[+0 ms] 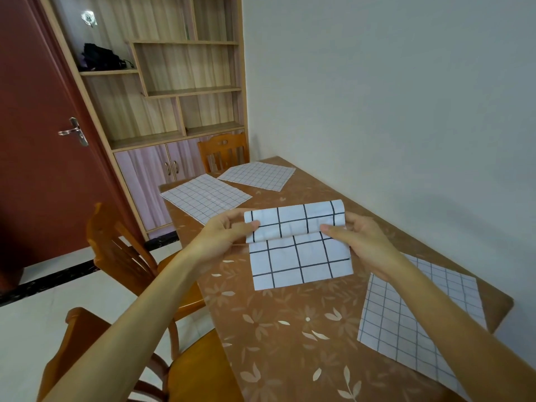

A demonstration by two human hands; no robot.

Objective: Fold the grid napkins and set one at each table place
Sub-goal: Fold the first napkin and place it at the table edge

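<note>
I hold a white napkin with a black grid (298, 245) above the middle of the brown flowered table (290, 329). Its upper part is bent over towards me along a fold at the top. My left hand (229, 230) pinches its left edge and my right hand (359, 239) pinches its right edge. Three more grid napkins lie flat and unfolded on the table: one at the near right (420, 320), partly under my right forearm, one at the far left (206, 197), and one at the far end (258, 175).
The table's right side stands against a white wall. Two wooden chairs (121, 256) stand along the left side, and a third (223, 150) at the far end. Behind are a wooden shelf cabinet (179, 91) and a red door (37, 134).
</note>
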